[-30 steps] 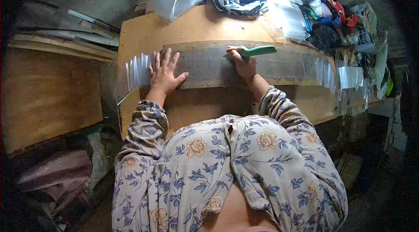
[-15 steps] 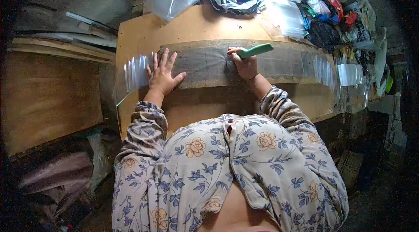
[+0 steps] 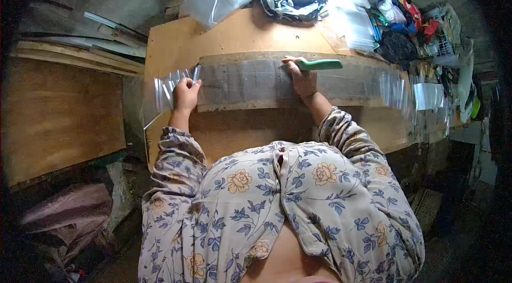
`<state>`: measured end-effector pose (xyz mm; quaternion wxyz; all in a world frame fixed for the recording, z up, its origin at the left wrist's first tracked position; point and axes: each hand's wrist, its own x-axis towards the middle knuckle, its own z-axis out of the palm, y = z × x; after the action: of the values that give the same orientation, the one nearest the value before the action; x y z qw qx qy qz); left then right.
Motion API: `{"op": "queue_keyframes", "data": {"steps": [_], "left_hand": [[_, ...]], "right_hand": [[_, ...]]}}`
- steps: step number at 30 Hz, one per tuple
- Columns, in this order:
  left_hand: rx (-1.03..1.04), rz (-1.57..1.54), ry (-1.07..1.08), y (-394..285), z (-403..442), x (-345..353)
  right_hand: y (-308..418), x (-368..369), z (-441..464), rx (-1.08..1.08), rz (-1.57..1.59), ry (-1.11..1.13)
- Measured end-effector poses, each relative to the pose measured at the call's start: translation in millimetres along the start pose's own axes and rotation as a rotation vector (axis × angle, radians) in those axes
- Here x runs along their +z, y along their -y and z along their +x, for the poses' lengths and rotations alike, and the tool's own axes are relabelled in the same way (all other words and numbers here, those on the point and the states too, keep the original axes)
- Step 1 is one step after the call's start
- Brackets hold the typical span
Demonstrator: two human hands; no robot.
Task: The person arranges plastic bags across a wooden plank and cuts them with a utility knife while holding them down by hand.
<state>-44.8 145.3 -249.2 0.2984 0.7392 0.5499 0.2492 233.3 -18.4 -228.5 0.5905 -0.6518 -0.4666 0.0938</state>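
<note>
A long clear plastic sheet [image 3: 250, 78] lies across a grey strip on the wooden table [image 3: 234, 32]. At its left end, my left hand [image 3: 186, 94] has its fingers pinched on the plastic's edge. My right hand [image 3: 304, 81] grips a tool with a green handle [image 3: 321, 64]; the handle points right and the tool's tip, near the fingertips, is too small to make out. That hand rests on the grey strip, right of its middle.
A black and white bag [image 3: 293, 3] sits at the table's back. Clear plastic sheets [image 3: 216, 3] lie to its left. Bags and a basket [image 3: 442, 46] crowd the right back. Wooden boards [image 3: 74, 56] stand at the left.
My left hand was spread flat on the strip; it has drawn back slightly left and closed on the plastic's edge. My right hand stays near the same spot with the green-handled tool.
</note>
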Motion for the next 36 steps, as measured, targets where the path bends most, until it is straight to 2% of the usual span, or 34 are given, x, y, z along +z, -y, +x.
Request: {"op": "queue_keyframes", "data": {"steps": [1,3,5,16,22,28,30,36], "left_hand": [[0.081,-0.025,-0.016,7.5,2.3,0.9],[0.010,0.014,0.000,21.3,7.1,-9.4],[-0.017,-0.025,-0.006,38.4,10.7,-12.5],[-0.018,-0.003,-0.037,35.2,9.9,-21.5],[0.011,0.000,-0.007,36.1,11.0,-20.7],[0.006,0.063,-0.007,33.3,12.4,-21.9],[0.013,0.087,-0.019,29.6,10.1,-23.4],[0.011,0.102,-0.027,25.5,9.1,-26.4]], "right_hand": [[-0.4,2.8,-0.5,-0.013,0.002,-0.002],[4.6,8.2,-0.7,0.112,0.134,0.018],[-4.2,17.7,-0.9,0.091,0.128,0.014],[10.3,25.8,-3.1,0.050,0.059,0.055],[-4.1,12.6,-3.1,0.041,0.033,-0.024],[-9.1,-3.1,-4.8,0.134,0.155,-0.015],[-11.9,-6.0,-4.5,0.040,0.165,0.012],[-8.9,-8.4,-3.8,0.014,0.045,0.074]]}}
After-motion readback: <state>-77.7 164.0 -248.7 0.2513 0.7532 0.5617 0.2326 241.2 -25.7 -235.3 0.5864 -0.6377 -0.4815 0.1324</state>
